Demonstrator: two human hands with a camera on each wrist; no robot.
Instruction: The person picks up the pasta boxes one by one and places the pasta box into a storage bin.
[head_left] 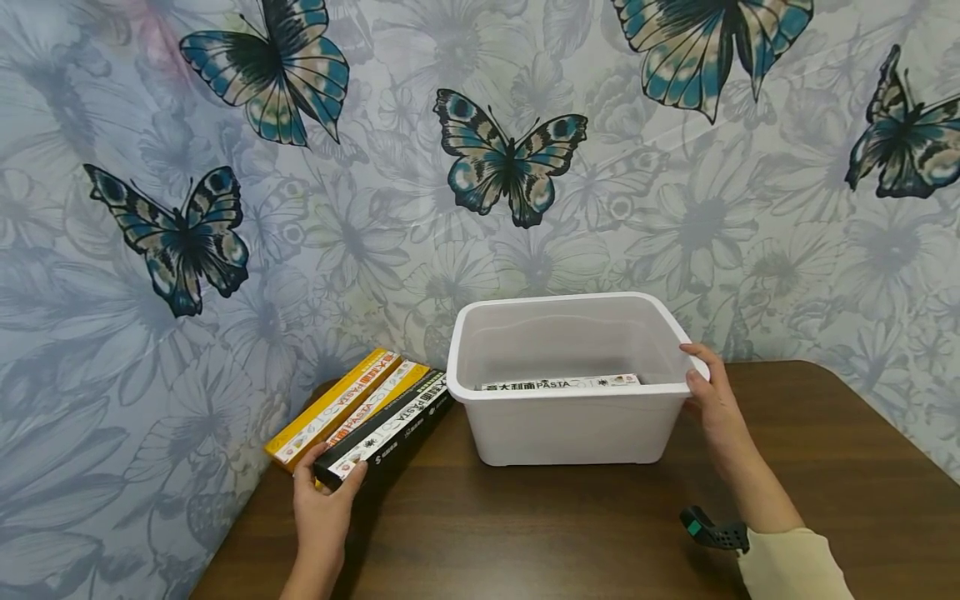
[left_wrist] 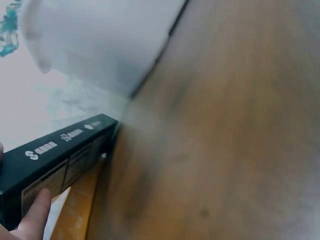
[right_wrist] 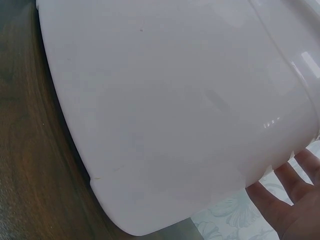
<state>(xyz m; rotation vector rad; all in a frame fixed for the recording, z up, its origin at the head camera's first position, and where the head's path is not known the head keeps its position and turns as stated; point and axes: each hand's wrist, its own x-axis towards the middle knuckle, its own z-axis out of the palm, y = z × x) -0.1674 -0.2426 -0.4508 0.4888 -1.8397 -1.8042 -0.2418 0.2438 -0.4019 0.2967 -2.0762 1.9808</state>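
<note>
My left hand (head_left: 321,510) pinches the near end of a long black pasta box (head_left: 393,423) between thumb and fingers. That box lies slanted at the left, tilted up over yellow packaging in the left wrist view. Two yellow pasta boxes (head_left: 333,406) sit beside it, side by side. A white plastic bin (head_left: 573,432) stands upright on the table, and another pasta box (head_left: 562,384) shows just above its front rim. With thumb and fingers, my right hand (head_left: 714,408) grips the bin's right rim; the right wrist view shows fingers against its outer wall.
Under everything is a brown wooden table (head_left: 480,533) with a rounded far right corner. Behind it rises a wall covering (head_left: 360,225) with flowers and butterflies. A black band with a green patch (head_left: 712,531) is by the right sleeve.
</note>
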